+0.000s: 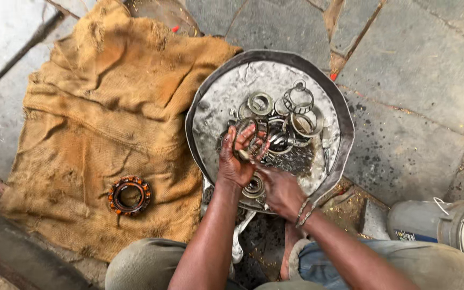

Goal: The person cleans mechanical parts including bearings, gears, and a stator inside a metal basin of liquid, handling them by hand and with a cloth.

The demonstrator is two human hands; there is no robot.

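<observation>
My left hand (236, 157) holds a greasy metal bearing ring (249, 140) over a round metal pan (216, 102). My right hand (279, 189) is just below it, its fingers touching the ring's lower edge; thin metal bangles circle that wrist. Several bearing rings and a roller cage (298, 98) lie in dark liquid in the pan's middle. Another bearing (254, 188) lies at the pan's near edge, partly hidden between my hands.
A rusty orange bearing cage (129, 195) lies on a burlap sack (108, 96) spread to the pan's left. A grey metal can (441, 225) lies at the lower right. Stone paving surrounds everything. My knees are at the bottom edge.
</observation>
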